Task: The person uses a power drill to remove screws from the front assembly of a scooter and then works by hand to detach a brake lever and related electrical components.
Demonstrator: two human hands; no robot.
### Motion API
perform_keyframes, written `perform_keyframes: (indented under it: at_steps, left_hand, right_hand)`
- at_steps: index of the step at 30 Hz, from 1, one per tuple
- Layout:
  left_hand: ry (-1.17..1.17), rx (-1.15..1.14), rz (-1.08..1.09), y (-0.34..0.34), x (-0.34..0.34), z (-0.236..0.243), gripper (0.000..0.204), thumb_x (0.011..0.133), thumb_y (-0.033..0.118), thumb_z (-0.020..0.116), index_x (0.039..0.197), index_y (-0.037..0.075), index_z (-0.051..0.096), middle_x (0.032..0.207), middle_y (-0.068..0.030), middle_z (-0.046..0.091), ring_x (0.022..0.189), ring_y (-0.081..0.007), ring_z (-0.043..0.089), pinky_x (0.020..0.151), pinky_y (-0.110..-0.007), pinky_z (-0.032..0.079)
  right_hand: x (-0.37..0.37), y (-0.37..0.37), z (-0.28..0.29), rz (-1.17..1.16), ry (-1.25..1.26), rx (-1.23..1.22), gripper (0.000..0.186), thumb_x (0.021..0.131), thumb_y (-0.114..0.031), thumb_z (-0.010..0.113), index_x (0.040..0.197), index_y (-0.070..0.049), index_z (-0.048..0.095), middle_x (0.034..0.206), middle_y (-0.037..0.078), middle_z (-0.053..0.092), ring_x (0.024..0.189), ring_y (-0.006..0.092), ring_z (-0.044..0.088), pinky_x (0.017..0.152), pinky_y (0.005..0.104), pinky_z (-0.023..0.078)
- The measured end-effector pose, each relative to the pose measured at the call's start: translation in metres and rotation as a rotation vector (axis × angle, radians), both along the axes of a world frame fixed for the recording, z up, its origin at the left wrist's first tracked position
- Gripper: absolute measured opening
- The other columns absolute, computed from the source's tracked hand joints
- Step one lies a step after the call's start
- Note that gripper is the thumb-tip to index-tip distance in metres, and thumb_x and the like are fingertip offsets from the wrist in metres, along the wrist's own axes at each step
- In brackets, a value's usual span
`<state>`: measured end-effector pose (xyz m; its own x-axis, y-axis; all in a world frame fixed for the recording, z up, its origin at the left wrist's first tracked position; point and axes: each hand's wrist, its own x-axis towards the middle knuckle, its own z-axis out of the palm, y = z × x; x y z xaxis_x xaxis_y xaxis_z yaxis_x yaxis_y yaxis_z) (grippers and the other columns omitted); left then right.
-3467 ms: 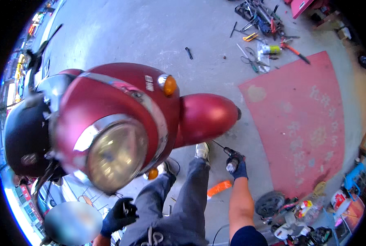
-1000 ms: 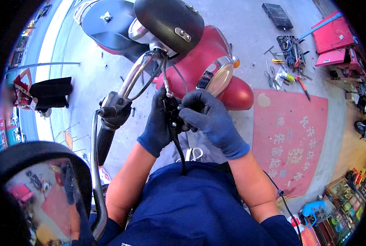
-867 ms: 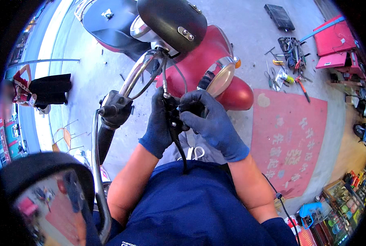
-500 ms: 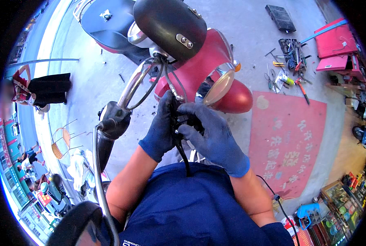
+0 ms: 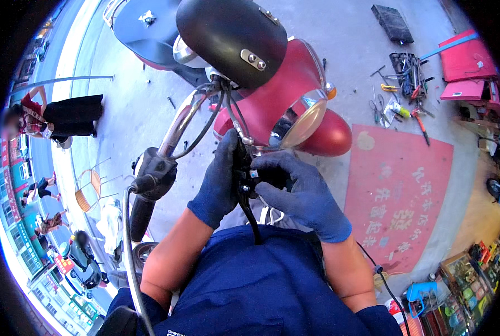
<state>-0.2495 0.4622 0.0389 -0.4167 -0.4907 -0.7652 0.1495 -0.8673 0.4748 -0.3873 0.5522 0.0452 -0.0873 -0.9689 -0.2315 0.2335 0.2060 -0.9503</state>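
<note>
Between my two gloved hands is a black brake lever assembly (image 5: 247, 199), its long lever pointing toward my body. My left hand (image 5: 216, 182) is closed round its left side. From the right, my right hand (image 5: 303, 193) pinches at the assembly with thumb and forefinger; a small shiny part shows by the fingertips. A dark hose with a silver metal fitting (image 5: 244, 136) runs from the assembly up to the chrome handlebar (image 5: 184, 120). The hands hide much of the assembly's body. Just beyond them stands the red scooter (image 5: 255, 103) with its round headlight (image 5: 303, 120).
Left of my hands are a black handlebar grip (image 5: 143, 215) and a mirror stem (image 5: 128, 246). A black windshield (image 5: 233, 42) rises ahead. Hand tools (image 5: 406, 78) and a red mat (image 5: 398, 196) lie right. A person (image 5: 34, 115) stands far left, near a chair (image 5: 87, 190).
My right hand has shifted slightly right and down, baring more of the assembly between the hands. My left hand keeps its hold. The whole view has shifted a little.
</note>
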Motion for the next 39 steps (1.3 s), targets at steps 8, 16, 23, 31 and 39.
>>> perform_keyframes:
  at_steps: [8,16,23,31,39]
  left_hand:
    - [-0.122,-0.060,-0.049,0.005,0.007,-0.001,0.042,0.094,0.051,0.042,0.103,0.013,0.054,0.085,-0.0043,0.061,0.073,-0.0150,0.061,0.063,-0.029,0.052]
    - [-0.276,-0.357,-0.130,0.012,0.005,0.010,0.051,0.095,0.054,0.037,0.098,0.006,0.055,0.081,-0.0050,0.058,0.070,-0.0100,0.056,0.059,-0.024,0.048]
    - [-0.332,-0.325,-0.121,0.006,0.001,0.017,0.055,0.093,0.057,0.036,0.098,0.005,0.055,0.084,-0.0093,0.061,0.074,-0.0174,0.059,0.067,-0.029,0.049]
    - [-0.367,-0.392,-0.142,0.006,0.007,0.019,0.058,0.092,0.058,0.038,0.105,0.003,0.053,0.092,-0.0113,0.061,0.084,-0.0206,0.061,0.073,-0.033,0.051]
    - [0.028,-0.355,0.037,0.011,0.005,0.016,0.051,0.087,0.040,0.060,0.125,0.010,0.044,0.113,-0.0170,0.057,0.105,-0.0294,0.058,0.092,-0.043,0.047]
  right_hand:
    - [-0.001,0.004,0.000,-0.004,-0.116,0.137,0.032,0.081,-0.012,0.065,0.111,-0.006,0.060,0.098,0.010,0.065,0.083,0.0169,0.066,0.077,0.0315,0.052]
    - [0.005,0.007,-0.005,-0.083,0.237,-0.025,0.028,0.077,-0.019,0.068,0.104,-0.013,0.063,0.093,0.007,0.065,0.064,0.0221,0.059,0.064,0.0342,0.043]
    - [-0.003,-0.003,0.009,0.023,0.447,-0.135,0.027,0.081,-0.010,0.063,0.107,-0.005,0.060,0.094,0.012,0.062,0.082,0.0238,0.061,0.072,0.0328,0.045]
    - [0.004,-0.004,0.002,-0.024,0.495,-0.187,0.022,0.080,-0.011,0.062,0.102,-0.010,0.061,0.086,0.007,0.061,0.073,0.0249,0.058,0.062,0.0365,0.036]
    - [0.006,-0.010,0.008,-0.082,0.378,-0.161,0.023,0.081,-0.002,0.061,0.104,-0.004,0.062,0.095,0.012,0.063,0.085,0.0247,0.062,0.072,0.0330,0.047]
